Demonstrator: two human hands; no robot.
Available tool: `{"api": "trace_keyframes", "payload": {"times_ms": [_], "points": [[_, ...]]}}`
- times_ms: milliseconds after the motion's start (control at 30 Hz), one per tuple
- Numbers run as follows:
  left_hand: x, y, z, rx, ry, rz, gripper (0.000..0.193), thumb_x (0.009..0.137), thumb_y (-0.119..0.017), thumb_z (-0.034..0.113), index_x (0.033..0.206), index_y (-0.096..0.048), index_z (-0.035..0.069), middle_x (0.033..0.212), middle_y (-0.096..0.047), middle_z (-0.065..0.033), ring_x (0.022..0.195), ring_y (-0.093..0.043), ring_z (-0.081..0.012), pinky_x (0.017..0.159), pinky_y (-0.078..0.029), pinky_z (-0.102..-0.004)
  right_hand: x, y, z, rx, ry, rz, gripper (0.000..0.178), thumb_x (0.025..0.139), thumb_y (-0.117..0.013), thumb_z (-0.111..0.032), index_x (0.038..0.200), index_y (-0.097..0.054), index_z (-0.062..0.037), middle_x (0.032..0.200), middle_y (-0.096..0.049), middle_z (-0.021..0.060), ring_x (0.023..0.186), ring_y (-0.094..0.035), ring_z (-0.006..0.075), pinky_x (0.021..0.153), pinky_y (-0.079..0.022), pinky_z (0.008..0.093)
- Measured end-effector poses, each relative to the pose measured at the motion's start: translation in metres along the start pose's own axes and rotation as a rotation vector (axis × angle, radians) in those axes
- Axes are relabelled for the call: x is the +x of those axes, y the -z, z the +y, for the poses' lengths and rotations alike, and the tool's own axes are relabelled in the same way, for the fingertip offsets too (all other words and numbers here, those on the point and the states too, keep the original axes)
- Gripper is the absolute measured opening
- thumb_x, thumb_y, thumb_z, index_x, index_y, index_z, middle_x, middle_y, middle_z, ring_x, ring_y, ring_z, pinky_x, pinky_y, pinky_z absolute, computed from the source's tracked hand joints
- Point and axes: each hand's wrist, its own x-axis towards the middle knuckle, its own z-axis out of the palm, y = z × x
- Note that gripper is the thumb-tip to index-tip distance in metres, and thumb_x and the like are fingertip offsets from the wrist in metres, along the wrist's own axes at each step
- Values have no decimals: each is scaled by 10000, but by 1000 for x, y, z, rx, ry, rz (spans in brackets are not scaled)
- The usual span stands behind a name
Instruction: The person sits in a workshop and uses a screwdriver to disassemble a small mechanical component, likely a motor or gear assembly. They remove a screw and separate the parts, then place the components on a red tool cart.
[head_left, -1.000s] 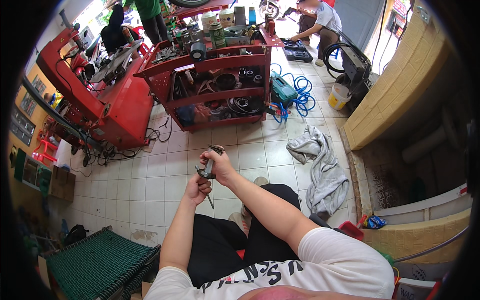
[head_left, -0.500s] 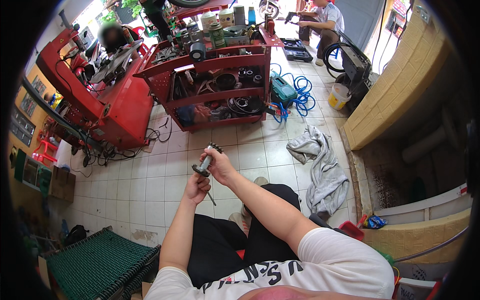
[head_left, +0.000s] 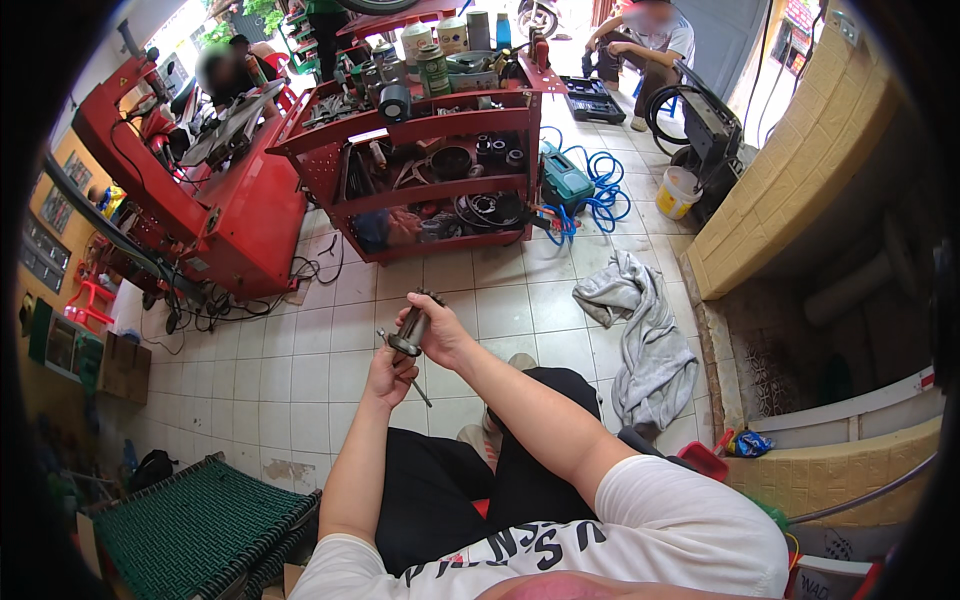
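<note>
My right hand point(head_left: 442, 335) is closed around a dark metal cylindrical part point(head_left: 410, 332), held tilted above the floor in front of my knees. A round flange forms its near end; the far end is partly hidden by my fingers. Just below, my left hand point(head_left: 389, 378) is closed on a thin metal rod-like tool point(head_left: 423, 394). One end of the rod sticks out toward my lap, while its other end shows beyond my fingers, beside the flange. My left fingertips are close to the flange; whether they touch it I cannot tell.
Ahead stands a red tool cart point(head_left: 400, 225) loaded with cans and parts, beside a red machine point(head_left: 240, 235). A grey cloth point(head_left: 648, 345) lies on the tiled floor at right. A green woven cot point(head_left: 200, 525) is at left. Another person point(head_left: 655, 45) sits far right.
The cylindrical part has turned in my right hand, its flange tipping to face me more. My left hand has shifted slightly down, exposing the rod's upper end. The seated person's arms have moved.
</note>
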Motion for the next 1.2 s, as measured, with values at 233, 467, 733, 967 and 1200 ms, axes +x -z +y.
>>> {"api": "trace_keyframes", "payload": {"times_ms": [233, 467, 733, 967, 1200], "points": [[4, 5, -5, 91, -37, 43, 291, 1049, -522, 445, 954, -545, 171, 658, -377, 92, 534, -330, -38, 491, -288, -217, 4, 3, 0, -93, -5, 114, 308, 868, -761, -344, 995, -591, -121, 878, -670, 60, 846, -658, 199, 799, -553, 415], [4, -1, -1, 111, -139, 216, 364, 1019, -543, 502, 995, -565, 139, 790, -602, 34, 534, -351, -36, 489, -307, -217, 8, 13, 4, -268, -146, 165, 360, 862, -730, -439, 979, -597, -126, 849, -637, 20, 787, -645, 189, 826, -516, 461], [5, 6, -2, 102, -181, 252, 399, 989, -582, 520, 1029, -562, 123, 827, -643, -1, 523, -368, -44, 482, -317, -219, -1, 3, 2, -363, -158, 132, 390, 857, -763, -474, 1010, -576, -168, 886, -609, -5, 791, -654, 148, 826, -507, 419], [5, 10, -3, 87, -181, 251, 392, 984, -597, 512, 1031, -556, 125, 816, -652, -11, 518, -381, -47, 478, -318, -213, -4, -1, 5, -355, -96, 147, 433, 849, -761, -477, 995, -585, -109, 857, -651, 42, 780, -678, 186, 768, -562, 387], [4, 4, -1, 97, -170, 223, 380, 977, -604, 524, 938, -533, 153, 677, -465, 67, 518, -326, -41, 479, -287, -218, 3, 7, 13, -285, -67, 143, 408, 867, -749, -467, 1013, -564, -134, 857, -630, 23, 734, -649, 169, 718, -533, 359]]}}
